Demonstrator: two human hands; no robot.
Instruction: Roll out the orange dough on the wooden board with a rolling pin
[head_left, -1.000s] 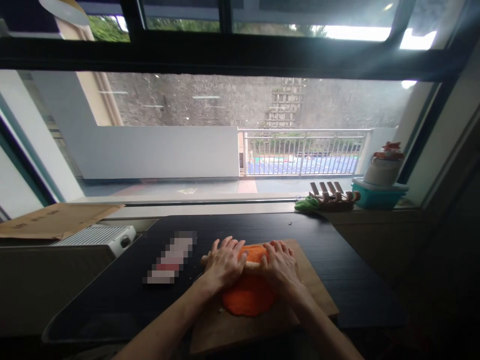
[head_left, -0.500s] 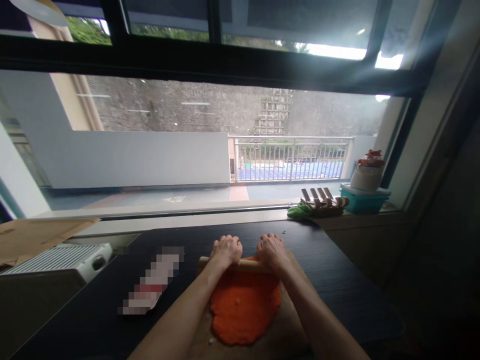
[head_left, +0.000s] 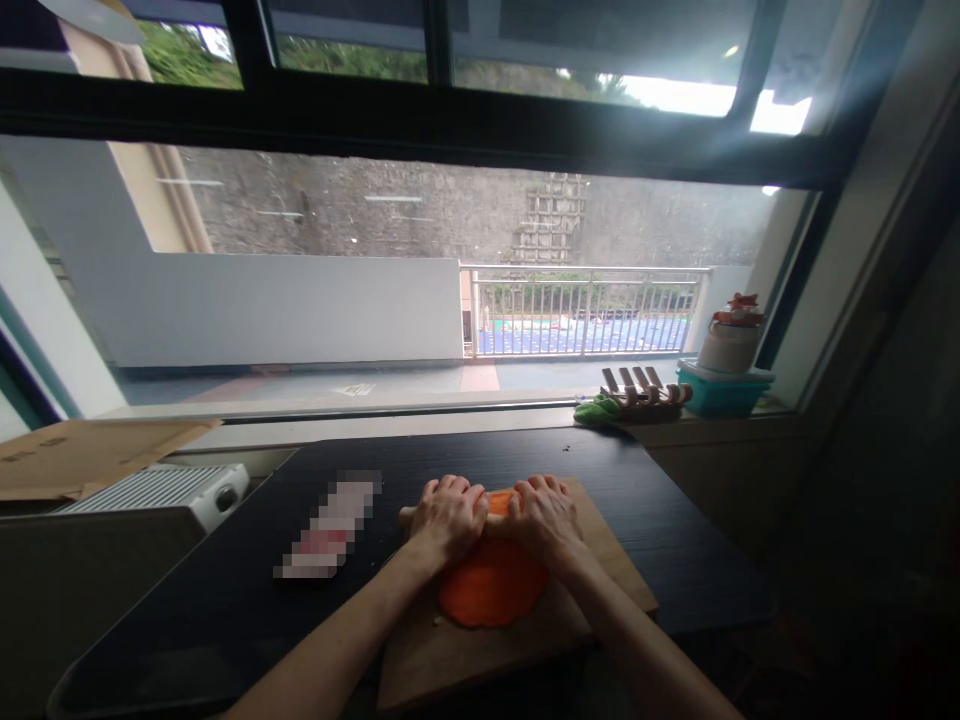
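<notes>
A flattened orange sheet of dough (head_left: 491, 588) lies on a wooden board (head_left: 611, 575). Across its far part rests a wooden rolling pin (head_left: 498, 525), with orange showing both beyond it and on my side. My left hand (head_left: 450, 515) is curled over the pin's left part, leaving the left tip in sight. Over its right part my right hand (head_left: 546, 515) is closed the same way and hides that end. A short stretch of the pin shows between the two hands.
The board stands on a dark table (head_left: 690, 560). Left of it lies a blurred-out flat object (head_left: 330, 530). A radiator (head_left: 202, 495) and cardboard (head_left: 97, 450) are farther left. The sill holds a green cloth (head_left: 598, 409), a dark rack (head_left: 646, 392) and a teal box (head_left: 724, 390).
Both hands have drawn the rolling pin back towards me over the dough, so more orange shows beyond it. The view has shifted, and more of the board is visible.
</notes>
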